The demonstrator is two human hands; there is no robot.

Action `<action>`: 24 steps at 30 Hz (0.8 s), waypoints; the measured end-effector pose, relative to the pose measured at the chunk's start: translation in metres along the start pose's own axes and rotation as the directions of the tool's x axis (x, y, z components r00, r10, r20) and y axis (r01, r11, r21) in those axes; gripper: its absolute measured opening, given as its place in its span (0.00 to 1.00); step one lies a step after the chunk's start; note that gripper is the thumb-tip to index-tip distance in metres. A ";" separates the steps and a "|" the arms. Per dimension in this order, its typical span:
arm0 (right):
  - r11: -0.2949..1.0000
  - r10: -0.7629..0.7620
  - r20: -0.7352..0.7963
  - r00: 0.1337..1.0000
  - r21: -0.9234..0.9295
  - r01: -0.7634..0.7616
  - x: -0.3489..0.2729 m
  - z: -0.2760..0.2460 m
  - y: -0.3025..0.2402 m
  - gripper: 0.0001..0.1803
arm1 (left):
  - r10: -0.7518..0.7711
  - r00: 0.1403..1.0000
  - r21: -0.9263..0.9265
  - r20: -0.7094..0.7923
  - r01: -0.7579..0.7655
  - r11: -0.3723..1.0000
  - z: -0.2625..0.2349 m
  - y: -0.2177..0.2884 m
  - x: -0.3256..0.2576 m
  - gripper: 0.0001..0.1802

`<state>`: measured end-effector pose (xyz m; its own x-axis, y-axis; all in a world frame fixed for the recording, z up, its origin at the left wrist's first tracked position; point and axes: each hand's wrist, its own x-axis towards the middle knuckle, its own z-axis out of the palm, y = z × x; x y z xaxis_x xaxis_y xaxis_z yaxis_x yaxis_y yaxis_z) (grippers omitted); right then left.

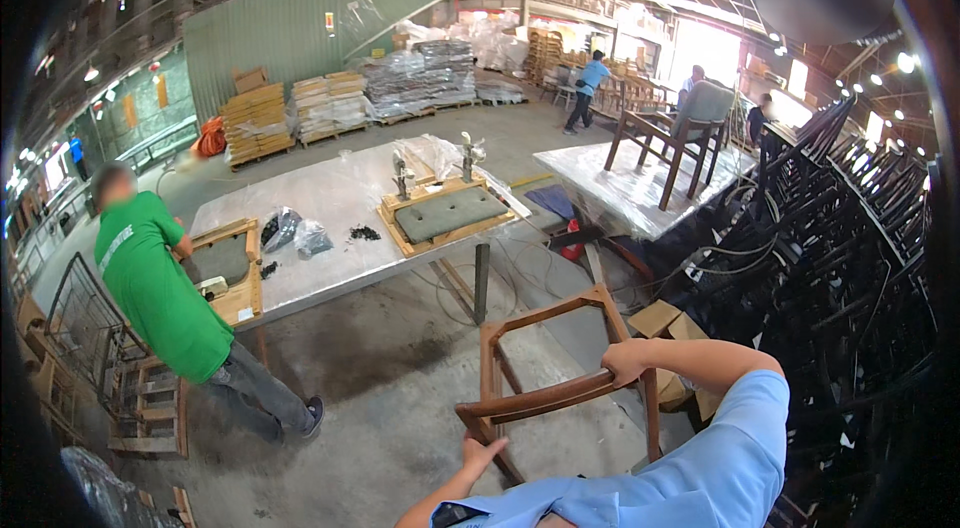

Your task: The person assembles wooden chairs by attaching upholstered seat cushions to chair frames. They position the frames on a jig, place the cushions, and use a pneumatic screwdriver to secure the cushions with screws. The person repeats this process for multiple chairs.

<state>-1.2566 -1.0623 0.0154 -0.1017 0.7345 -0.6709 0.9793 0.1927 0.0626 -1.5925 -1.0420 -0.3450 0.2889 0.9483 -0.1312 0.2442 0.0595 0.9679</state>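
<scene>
- Wooden chair frame [545, 400]: directly in front of the person, above the concrete floor [400, 398], on the near side of the long worktable [345, 193]; its curved top rail faces the person.
- Right hand [628, 361]: closed around the rail near its right end, gripping the frame.
- Left hand [484, 451]: at the frame's lower left, just below the rail's left end; fingers partly hidden, so cannot tell whether they close on the wood.
- Cardboard boxes [655, 319]: just beside the frame, on its right.
- On the worktable: grey padded panel [450, 215] in a wooden fixture with metal clamps [468, 158]; plastic bags [312, 239] and small black pieces [363, 233] to its left.
- Co-worker in a green shirt [165, 278]: at the table's left end, by a second padded panel [222, 261].
- Upright chair with grey backrest [703, 111]: on a plastic-covered table [605, 186], beyond the frame.
- Dark frames [850, 238]: piled along the right side.
</scene>
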 end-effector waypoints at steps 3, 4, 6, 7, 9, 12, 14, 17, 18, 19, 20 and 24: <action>0.992 -0.042 0.009 0.999 0.120 0.040 -0.015 -0.016 -0.008 0.17 | -0.019 0.988 -0.073 -0.154 0.007 0.997 -0.039 0.068 -0.009 0.25; 0.985 -0.071 0.009 0.997 0.158 0.068 -0.011 -0.020 -0.007 0.17 | 0.024 0.987 -0.027 -0.158 -0.028 0.999 -0.052 0.074 -0.009 0.24; 0.956 -0.130 -0.016 0.991 0.264 0.130 0.020 0.004 0.011 0.17 | 0.071 0.984 0.038 -0.165 -0.066 0.997 -0.066 0.070 0.002 0.24; 0.940 -0.156 -0.028 0.987 0.302 0.157 0.032 0.004 0.014 0.17 | 0.070 0.981 0.060 -0.181 -0.060 0.996 -0.072 0.065 0.007 0.24; 0.874 -0.118 0.064 0.991 0.481 0.073 0.059 0.007 0.024 0.18 | 0.109 0.971 0.089 -0.213 -0.091 0.992 -0.080 0.069 0.023 0.26; 0.771 -0.250 -0.030 0.968 0.598 0.218 0.115 0.037 0.055 0.20 | 0.080 0.971 0.053 -0.227 -0.069 0.996 -0.084 0.077 0.044 0.27; 0.781 -0.293 -0.011 0.956 0.574 0.246 0.155 0.046 0.074 0.20 | -0.005 0.970 0.027 -0.243 0.012 1.000 -0.084 0.091 0.055 0.26; 0.775 -0.349 0.040 0.936 0.574 0.264 0.214 0.054 0.104 0.19 | -0.191 0.964 -0.021 -0.187 0.191 0.981 -0.071 0.087 0.079 0.24; 0.789 -0.343 0.048 0.938 0.557 0.260 0.236 0.057 0.124 0.18 | -0.239 0.962 -0.016 -0.136 0.239 0.971 -0.068 0.083 0.099 0.23; 0.796 -0.352 0.046 0.935 0.541 0.273 0.260 0.055 0.138 0.18 | -0.160 0.967 -0.034 -0.197 0.156 0.987 -0.062 0.068 0.110 0.23; 0.703 -0.421 0.045 0.906 0.647 0.294 0.280 0.056 0.155 0.18 | -0.220 0.957 0.166 -0.191 0.253 0.953 -0.068 0.044 0.125 0.25; 0.822 -0.278 -0.095 0.956 0.491 0.287 0.259 -0.005 0.193 0.30 | -0.307 0.951 -0.055 -0.040 0.305 0.951 -0.062 0.083 0.171 0.28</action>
<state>-1.0948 -0.8314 -0.1430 -0.3857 0.7104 -0.5888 0.8620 0.0498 -0.5045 -1.5800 -0.8553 -0.2740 0.1622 0.8960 -0.4133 0.2692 0.3628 0.8921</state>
